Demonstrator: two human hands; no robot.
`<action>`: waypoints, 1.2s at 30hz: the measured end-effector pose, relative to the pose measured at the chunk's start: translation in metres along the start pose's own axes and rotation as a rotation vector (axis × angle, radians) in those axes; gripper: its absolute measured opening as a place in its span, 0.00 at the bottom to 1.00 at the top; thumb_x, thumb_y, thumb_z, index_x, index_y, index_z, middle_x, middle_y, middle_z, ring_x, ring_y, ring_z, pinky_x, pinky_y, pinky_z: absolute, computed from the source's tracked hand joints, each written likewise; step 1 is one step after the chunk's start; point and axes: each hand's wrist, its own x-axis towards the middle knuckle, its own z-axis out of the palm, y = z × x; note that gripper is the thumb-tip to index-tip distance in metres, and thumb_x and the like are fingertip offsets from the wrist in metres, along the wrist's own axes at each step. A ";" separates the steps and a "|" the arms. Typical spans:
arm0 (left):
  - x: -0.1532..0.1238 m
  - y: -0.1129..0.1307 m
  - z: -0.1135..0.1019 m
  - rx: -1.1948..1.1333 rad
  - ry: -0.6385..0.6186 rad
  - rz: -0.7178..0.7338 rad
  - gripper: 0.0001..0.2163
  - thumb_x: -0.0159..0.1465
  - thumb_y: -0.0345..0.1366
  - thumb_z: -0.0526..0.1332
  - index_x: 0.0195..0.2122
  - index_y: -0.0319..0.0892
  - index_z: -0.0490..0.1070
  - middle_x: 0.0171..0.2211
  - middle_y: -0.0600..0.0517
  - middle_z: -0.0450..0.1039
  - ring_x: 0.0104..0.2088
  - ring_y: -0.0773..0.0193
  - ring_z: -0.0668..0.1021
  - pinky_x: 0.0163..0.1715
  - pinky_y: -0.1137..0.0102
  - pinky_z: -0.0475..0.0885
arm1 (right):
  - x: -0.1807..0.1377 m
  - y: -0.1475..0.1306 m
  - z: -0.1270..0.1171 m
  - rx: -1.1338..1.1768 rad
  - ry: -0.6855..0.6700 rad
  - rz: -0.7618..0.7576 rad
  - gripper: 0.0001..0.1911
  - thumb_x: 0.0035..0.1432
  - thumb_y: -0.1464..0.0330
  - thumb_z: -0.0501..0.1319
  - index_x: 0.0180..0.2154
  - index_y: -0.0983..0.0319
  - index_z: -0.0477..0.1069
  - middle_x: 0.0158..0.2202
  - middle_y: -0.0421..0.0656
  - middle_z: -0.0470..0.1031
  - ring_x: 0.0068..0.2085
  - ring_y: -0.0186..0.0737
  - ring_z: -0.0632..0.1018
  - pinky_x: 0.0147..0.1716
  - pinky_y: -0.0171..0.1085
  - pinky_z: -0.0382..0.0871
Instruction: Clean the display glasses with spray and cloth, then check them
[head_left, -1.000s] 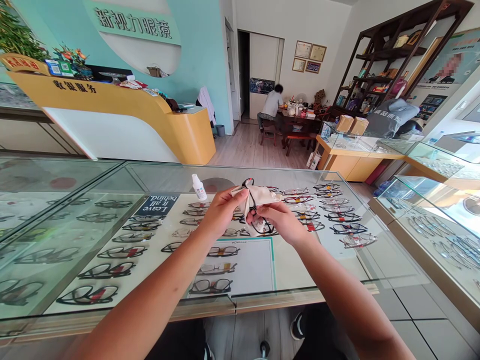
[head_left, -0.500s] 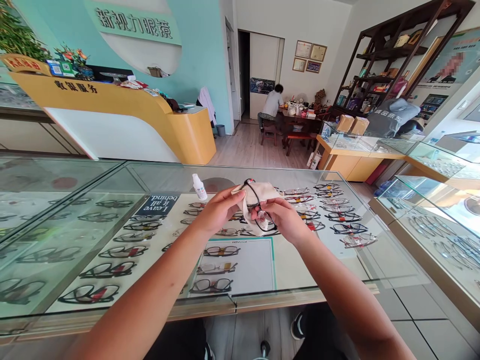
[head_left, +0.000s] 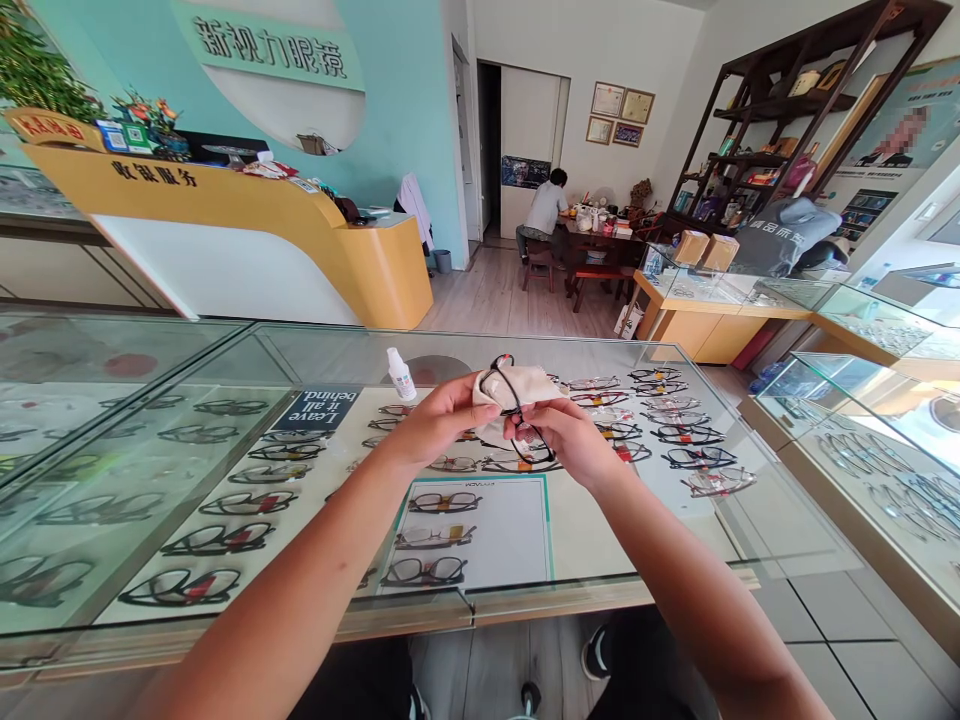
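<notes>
A pair of black-framed glasses (head_left: pixel 507 384) is held tilted between my two hands, above the glass display case (head_left: pixel 600 570). My left hand (head_left: pixel 448 415) is closed, pinching a beige cloth (head_left: pixel 531 382) at the left lens, with the thumb in front. My right hand (head_left: pixel 561 428) is closed on the frame near its middle. Part of the cloth lies behind the glasses and the right fingers. A small white bottle (head_left: pixel 401 376) stands on the glass top to the left of my hands.
Rows of glasses (head_left: pixel 217 540) lie inside the case beneath the glass. More glass cases (head_left: pixel 862 420) stand on the right. Behind is a yellow counter (head_left: pixel 382 270) and a person (head_left: pixel 544 212) seated at a table.
My left hand and the cloth have shifted over the left lens, and the cloth no longer hangs below around the other lens. The right hand keeps its hold on the glasses.
</notes>
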 end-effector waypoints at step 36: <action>0.005 -0.004 0.016 -0.015 0.167 0.042 0.19 0.57 0.43 0.84 0.39 0.40 0.80 0.29 0.52 0.82 0.24 0.64 0.80 0.28 0.69 0.75 | 0.001 0.004 0.004 -0.053 -0.055 -0.059 0.09 0.59 0.59 0.70 0.34 0.58 0.81 0.31 0.43 0.79 0.36 0.43 0.70 0.40 0.43 0.63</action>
